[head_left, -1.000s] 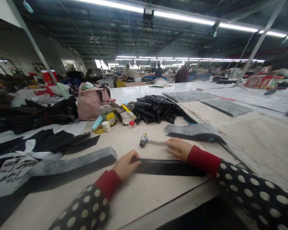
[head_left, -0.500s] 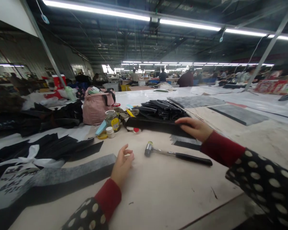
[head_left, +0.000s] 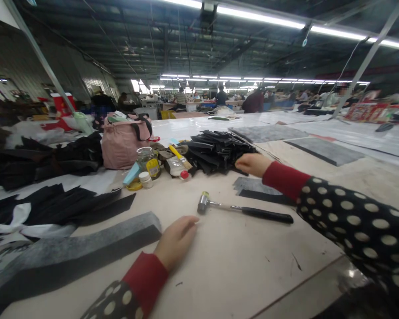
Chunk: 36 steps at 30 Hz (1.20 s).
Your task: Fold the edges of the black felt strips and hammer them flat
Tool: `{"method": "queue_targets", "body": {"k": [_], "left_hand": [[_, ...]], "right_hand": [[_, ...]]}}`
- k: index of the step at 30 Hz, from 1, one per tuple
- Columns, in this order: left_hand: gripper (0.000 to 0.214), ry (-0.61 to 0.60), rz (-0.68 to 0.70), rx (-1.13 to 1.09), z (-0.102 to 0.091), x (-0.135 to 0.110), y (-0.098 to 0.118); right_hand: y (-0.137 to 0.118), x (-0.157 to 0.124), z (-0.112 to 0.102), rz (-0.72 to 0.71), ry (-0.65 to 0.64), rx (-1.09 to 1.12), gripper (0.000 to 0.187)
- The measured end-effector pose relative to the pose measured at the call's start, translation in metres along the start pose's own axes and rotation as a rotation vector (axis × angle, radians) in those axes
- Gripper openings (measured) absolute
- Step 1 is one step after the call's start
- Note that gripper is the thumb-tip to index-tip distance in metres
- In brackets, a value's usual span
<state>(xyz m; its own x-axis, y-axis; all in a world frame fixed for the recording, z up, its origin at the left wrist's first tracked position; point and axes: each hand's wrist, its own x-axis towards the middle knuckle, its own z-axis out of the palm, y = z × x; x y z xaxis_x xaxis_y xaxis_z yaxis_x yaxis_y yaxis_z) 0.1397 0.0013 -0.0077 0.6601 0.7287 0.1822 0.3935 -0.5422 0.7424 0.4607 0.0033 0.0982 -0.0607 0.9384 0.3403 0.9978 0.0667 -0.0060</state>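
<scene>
While right hand (head_left: 252, 164) sits at near edge of black strip pile (head_left: 216, 150), fingers curled, grasp not discernible, left hand (head_left: 176, 241) lies palm-down on table (head_left: 236, 266), loosely open, holding nothing. Hammer (head_left: 242, 210) flat on table between hands, touching neither, head end nearer left hand. Grey felt strip (head_left: 86, 246) just left of left hand.

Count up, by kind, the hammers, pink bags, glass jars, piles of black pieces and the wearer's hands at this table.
Hammer: 1
Pink bag: 1
Glass jar: 1
Pile of black pieces: 1
Hands: 2, the left hand flat on the table, the right hand at the pile's edge
Total: 6
</scene>
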Motion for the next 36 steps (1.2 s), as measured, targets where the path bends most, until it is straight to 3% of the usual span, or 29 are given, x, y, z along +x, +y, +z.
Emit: {"method": "queue_targets", "body": {"k": [3,6,15,19,24,31,36], "left_hand": [[0.023,-0.019,0.030,0.055,0.001,0.001,0.001],[0.022,-0.021,0.037,0.093,0.003,0.002,0.002],[0.021,0.021,0.160,0.192,0.005,0.000,0.003],[0.023,0.050,0.332,0.267,0.016,0.005,0.015],[0.023,0.062,0.462,0.419,0.045,0.032,0.044],[0.022,0.124,0.378,0.631,0.073,0.088,0.064],[0.033,0.076,0.285,0.712,0.079,0.105,0.061]], "right_hand": [[-0.010,-0.055,0.031,-0.019,-0.347,-0.140,0.015],[-0.013,-0.082,0.044,0.038,-0.416,-0.231,0.019],[-0.004,-0.075,0.054,0.146,-0.283,-0.179,0.028],[-0.024,-0.069,0.062,0.128,-0.200,-0.079,0.030],[-0.050,-0.066,0.072,0.105,-0.138,0.038,0.032],[-0.050,-0.068,0.068,0.136,-0.087,0.175,0.028],[-0.042,-0.066,0.075,0.184,-0.021,0.351,0.026]]}}
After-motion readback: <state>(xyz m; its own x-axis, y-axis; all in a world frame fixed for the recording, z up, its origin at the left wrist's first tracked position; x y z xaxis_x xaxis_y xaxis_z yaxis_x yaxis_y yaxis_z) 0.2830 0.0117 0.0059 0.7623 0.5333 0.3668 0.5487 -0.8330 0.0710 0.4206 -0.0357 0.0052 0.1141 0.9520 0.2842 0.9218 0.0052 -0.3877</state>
